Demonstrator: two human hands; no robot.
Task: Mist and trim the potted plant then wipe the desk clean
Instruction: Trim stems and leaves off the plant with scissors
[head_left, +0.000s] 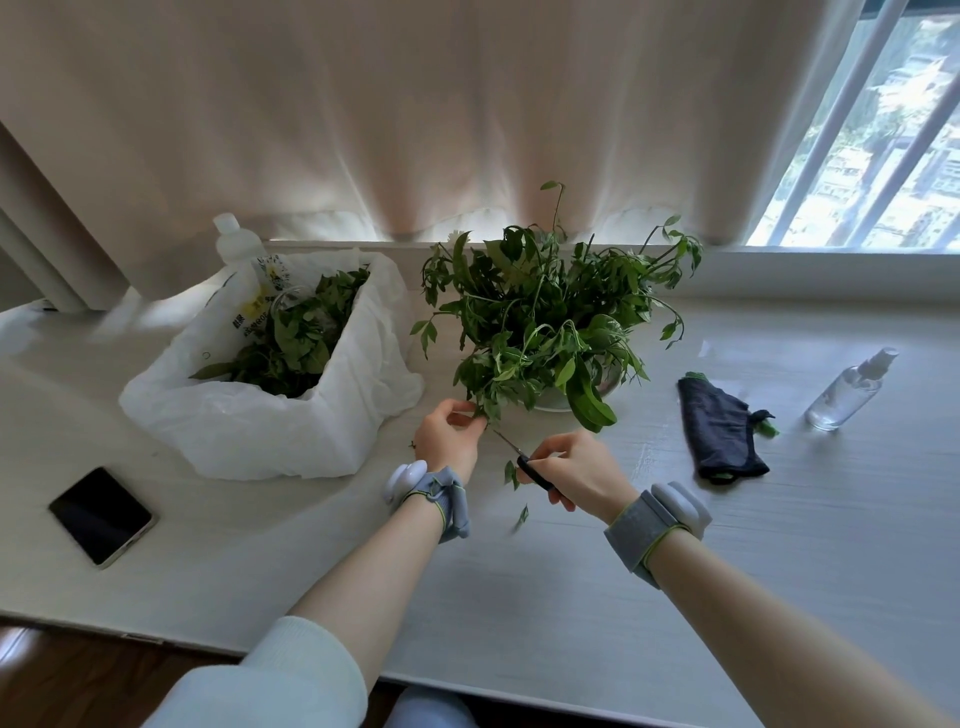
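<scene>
Mid-frame, the leafy potted plant (545, 322) sits on the pale wood-grain desk (519, 597). Left hand (447, 441) pinches a droopy sprig, right hand (571, 475) grips thin-bladed black-handled scissors (524, 462). Crumpled dark cloth (722, 428) and clear spray bottle (852, 389) lie right.

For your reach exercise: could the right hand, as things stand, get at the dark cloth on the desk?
Probably yes, once freed: the right hand holds the scissors, but bare desk lies between it and the dark cloth, with nothing in the way.
</scene>
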